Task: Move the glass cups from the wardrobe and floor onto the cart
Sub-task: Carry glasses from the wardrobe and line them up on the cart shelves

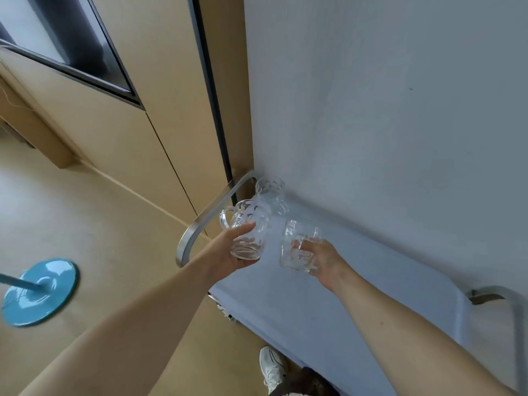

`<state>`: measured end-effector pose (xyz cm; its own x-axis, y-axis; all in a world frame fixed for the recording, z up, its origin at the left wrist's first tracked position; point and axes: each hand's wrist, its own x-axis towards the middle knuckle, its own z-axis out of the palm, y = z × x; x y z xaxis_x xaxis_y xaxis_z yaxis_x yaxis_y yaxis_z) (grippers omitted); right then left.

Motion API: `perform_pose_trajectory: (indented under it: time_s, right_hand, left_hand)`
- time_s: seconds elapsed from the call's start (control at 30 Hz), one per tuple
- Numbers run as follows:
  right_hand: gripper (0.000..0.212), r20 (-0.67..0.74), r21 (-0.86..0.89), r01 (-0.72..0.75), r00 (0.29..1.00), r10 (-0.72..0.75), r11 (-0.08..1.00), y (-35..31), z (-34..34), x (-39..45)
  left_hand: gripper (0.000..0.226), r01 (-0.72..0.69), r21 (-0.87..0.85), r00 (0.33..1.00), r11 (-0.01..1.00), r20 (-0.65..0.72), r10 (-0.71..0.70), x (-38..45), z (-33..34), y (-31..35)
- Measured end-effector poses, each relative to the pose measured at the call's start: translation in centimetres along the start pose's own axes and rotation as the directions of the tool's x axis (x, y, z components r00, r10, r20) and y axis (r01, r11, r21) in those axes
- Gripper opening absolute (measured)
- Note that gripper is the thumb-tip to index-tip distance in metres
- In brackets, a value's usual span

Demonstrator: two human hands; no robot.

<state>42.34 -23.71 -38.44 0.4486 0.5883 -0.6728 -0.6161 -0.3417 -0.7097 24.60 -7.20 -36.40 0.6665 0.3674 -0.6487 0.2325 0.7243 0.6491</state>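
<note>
While both hands reached over the cart (328, 304), the left hand (228, 252) gripped one glass cup (248, 230) and the right hand (323, 260) gripped a second cup (297, 244); a third cup (271, 192) stood on the cart just beyond them

Two glass cups (248, 232) (298, 245) sit side by side at frame centre, over the cart (371, 267). A third cup (270, 192) stands just behind them.

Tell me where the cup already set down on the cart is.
In the head view, the set-down cup stands at the cart top's far corner, just beyond the cup in the left hand.
</note>
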Motion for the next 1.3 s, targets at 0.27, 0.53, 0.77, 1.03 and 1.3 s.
perform_pose_trajectory:
  time_s: [0.27,0.53,0.77,1.03,1.3]
  right_hand:
    - [0.071,0.001,-0.368,0.166,0.984,-0.178,0.915,0.9,-1.3,5.0]
    - [0.11,-0.073,-0.647,0.167,0.958,-0.279,0.744,1.4,-1.4,7.0]
    - [0.109,-0.144,-0.534,0.136,0.958,-0.248,0.835,2.8,-1.8,7.7]
    - [0.106,-0.186,-0.531,0.145,0.941,-0.281,0.835,4.0,-2.1,7.3]
    - [0.099,-0.244,-0.564,0.121,0.921,-0.305,0.817,6.4,-2.7,6.2]
  left_hand:
    - [0.099,0.011,0.221,0.978,0.975,-0.206,0.036,4.8,-0.5,-1.1]
    - [0.104,0.033,0.301,0.969,0.953,-0.241,0.043,7.3,-1.4,-2.1]
    - [0.101,0.072,0.324,0.971,0.943,-0.238,0.008,8.8,-2.4,-2.2]
    - [0.089,0.075,0.41,0.98,0.909,-0.2,0.01,10.1,-2.8,-2.3]
    - [0.101,-0.081,0.574,0.957,0.815,-0.183,0.224,10.8,-3.1,-3.3]
